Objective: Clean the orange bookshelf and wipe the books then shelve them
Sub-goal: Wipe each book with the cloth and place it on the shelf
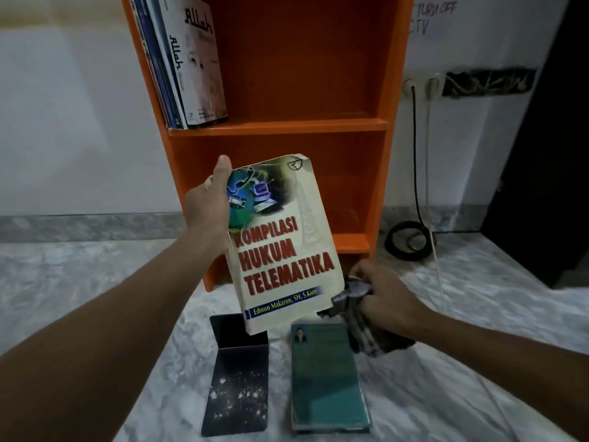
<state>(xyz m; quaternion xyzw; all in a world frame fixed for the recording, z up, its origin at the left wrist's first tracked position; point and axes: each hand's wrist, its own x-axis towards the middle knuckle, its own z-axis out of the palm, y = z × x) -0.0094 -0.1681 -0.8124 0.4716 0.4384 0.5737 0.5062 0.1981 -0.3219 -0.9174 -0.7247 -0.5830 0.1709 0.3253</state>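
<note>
One cream book, red title, worn corners, in left hand.

The orange bookshelf and its shelved books run off the top edge, as does the handwriting on the wall. The fingers of the left hand are hidden behind the held book. The green book has print too blurred to read, and the cloth in the right hand is smeared as well.
</note>
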